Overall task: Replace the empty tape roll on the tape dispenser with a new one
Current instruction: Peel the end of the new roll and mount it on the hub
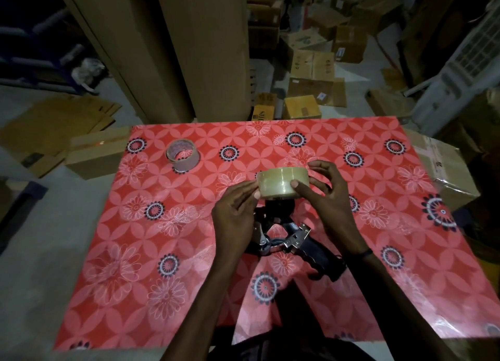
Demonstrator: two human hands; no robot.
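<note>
I see the new tape roll [282, 183], a full, yellowish-clear one, held up between both hands just above the tape dispenser [292, 238]. My right hand [324, 195] wraps it from the far and right side, thumb pressed on the near face and fingers curled over the top edge. The left hand [238, 209] meets the roll at its left edge, with thumb and fingertips pinching there; whether they grip the roll itself or a loose tape end I cannot tell. So both hands are closed on the roll, neither spread wide.

Directly beneath the grip, the dispenser lies on its side on the red flowered tablecloth [135, 266], its black handle pointing toward the right wrist and its metal parts between the two forearms. Whether the roll touches the dispenser's hub I cannot tell.

Well off to the far left of the held roll stands the empty tape roll [183, 154], a thin near-bare core, on the cloth. Beyond the table, cardboard boxes [311, 68] litter the floor.
</note>
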